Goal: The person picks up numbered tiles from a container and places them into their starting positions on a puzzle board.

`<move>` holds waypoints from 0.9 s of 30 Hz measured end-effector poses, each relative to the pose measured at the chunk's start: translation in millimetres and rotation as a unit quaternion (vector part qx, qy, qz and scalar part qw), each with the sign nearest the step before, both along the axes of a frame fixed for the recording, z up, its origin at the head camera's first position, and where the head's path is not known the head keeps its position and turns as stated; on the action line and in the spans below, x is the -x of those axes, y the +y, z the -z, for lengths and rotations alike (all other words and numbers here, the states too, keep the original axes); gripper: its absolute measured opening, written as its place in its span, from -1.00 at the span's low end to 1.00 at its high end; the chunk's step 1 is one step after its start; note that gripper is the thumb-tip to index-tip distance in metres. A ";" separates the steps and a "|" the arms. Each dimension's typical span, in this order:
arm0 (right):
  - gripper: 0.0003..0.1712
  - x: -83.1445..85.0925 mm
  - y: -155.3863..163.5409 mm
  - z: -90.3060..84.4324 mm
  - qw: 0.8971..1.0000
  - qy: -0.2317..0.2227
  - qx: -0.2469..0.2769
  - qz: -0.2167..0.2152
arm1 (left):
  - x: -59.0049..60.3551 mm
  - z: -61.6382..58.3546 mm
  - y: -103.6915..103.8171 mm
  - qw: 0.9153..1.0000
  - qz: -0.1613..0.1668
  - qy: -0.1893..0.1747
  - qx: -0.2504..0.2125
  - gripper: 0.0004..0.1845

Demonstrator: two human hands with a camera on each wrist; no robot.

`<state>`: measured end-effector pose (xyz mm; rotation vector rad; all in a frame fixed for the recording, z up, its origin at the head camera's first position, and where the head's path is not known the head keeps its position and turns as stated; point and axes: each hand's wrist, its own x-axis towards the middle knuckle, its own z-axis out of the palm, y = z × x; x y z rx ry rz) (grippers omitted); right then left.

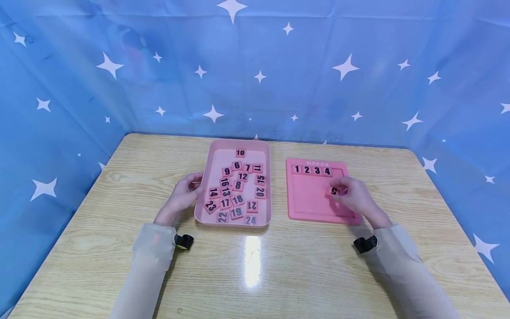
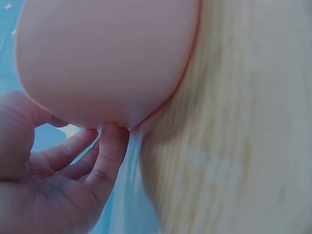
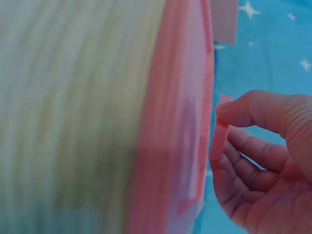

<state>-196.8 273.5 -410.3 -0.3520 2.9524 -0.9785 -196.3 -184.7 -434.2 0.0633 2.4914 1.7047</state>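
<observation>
A pink tray [image 1: 232,148] on the table holds many loose number tiles, among them the 10 tile [image 1: 240,153] near its far wall. At the tray's left side, my left hand [image 1: 184,193] holds its edge with bent fingers; the left wrist view shows the fingertips against the wall. On the right lies a pink puzzle board [image 1: 308,199] with tiles 1 to 4 in a row along its top left. Above the board, my right hand [image 1: 356,195] pinches the number 5 tile [image 3: 220,139] between thumb and fingers. The tile's printed face is partly covered by fingers.
The light wood table [image 1: 303,270] has a blue curtain [image 1: 255,97] with white stars behind and at both sides. Bare wood separates tray and board. A black wrist camera [image 1: 184,242] is worn on the left wrist, another [image 1: 365,244] on the right.
</observation>
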 end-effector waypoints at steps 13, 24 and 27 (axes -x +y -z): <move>-0.66 3.8 9.1 9.2 0.999 -0.002 -0.034 -0.007 | 0.0 0.3 1.2 1.000 0.000 0.005 -0.011 -0.50; -0.54 1.7 15.2 -3.4 0.997 -0.018 -0.065 -0.035 | 0.2 -0.6 0.9 1.000 0.005 0.009 -0.005 -0.50; -0.64 1.2 15.9 -5.8 0.995 -0.013 -0.074 -0.059 | -0.5 -1.2 0.7 1.000 0.002 0.002 -0.002 -0.49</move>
